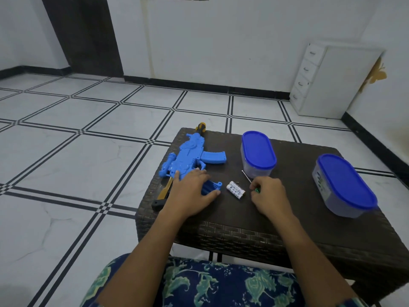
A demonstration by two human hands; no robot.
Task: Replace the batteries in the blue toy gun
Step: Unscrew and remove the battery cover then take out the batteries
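- blue toy gun [188,156] lies flat on its side at the far left corner of the table [287,218], muzzle pointing away from the person, magazine sticking out to the right.
- A ribbed blue piece [213,187] sits at the gun's near end. It is the grip or a loose battery cover, cannot tell which.
- left hand [190,191] rests palm down over the gun's near end and that blue piece, fingers fairly straight and spread, thumb along the piece, not gripping.
- 2 batteries [236,190], white, lie side by side and touching, just right of the blue piece, between the 2 hands.
- right hand [271,194] pinches the green handle of a small screwdriver [246,176] with curled fingers. The thin shaft points away, toward the near container.
- 2 containers with blue lids, both closed: 1 [258,154] just beyond the screwdriver tip, 1 [345,185] well apart at the right.
- Step, as a judgement: compartment stage, with the cells out of the gun and the driver in hand. Whether these 2 are the old or the fresh cells cannot be told.
- Next move likely needs the left hand to pin the gun steady. The fresh cells then go in with polarity right, the cover goes back on, and the tip must meet a small screw squarely.
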